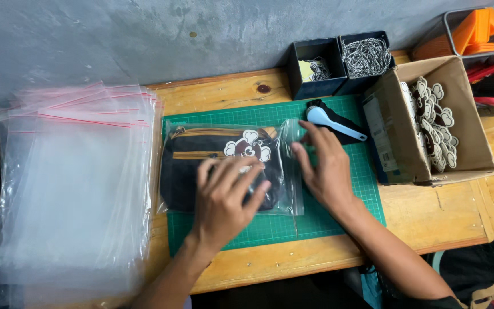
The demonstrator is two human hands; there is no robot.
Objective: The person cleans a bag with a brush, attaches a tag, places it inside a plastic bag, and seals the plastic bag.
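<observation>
A black pouch with yellow zips and a cartoon patch (201,154) lies inside a clear zip bag (284,171) on the green cutting mat (350,171). My left hand (227,197) rests flat on the bagged pouch, fingers spread. My right hand (324,166) presses the bag's right end with its fingertips on the plastic edge. Neither hand grips anything.
A thick stack of clear zip bags (70,183) covers the table's left part. Two dark boxes with metal chains (367,57) stand at the back. A cardboard box of cartoon patches (435,123) sits at right, a pale blue tool (333,123) beside it. Orange pieces (475,31) fill a bin far right.
</observation>
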